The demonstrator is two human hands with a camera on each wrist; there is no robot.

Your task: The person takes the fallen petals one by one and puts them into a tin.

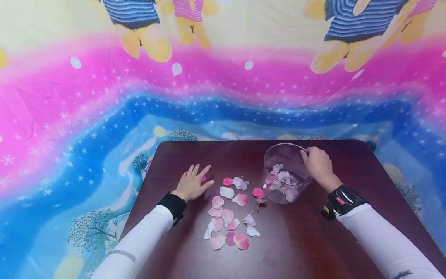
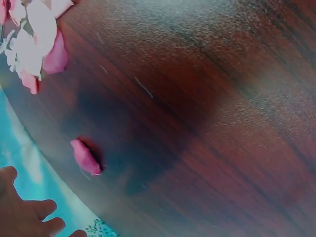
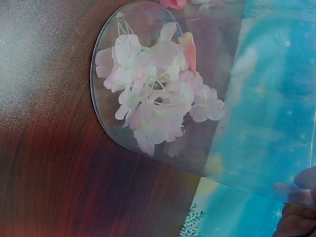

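Dark table [image 1: 313,240] | left hand [image 1: 192,185] flat, holding nothing | right hand [image 1: 318,164] pinches glass bowl [image 1: 278,155] rim

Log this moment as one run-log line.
left hand: flat on table, by petal | right hand: grips bowl rim | bowl: blossoms inside

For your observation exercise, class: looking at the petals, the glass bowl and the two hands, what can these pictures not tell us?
- Left hand: the left wrist view cuts it off at the corner; only fingertips show.
- Petal at its fingers: mostly hidden in the head view.
- Right hand: its grip on the glass bowl is blurred in the right wrist view.
- Flowers inside: overlapping, uncountable.
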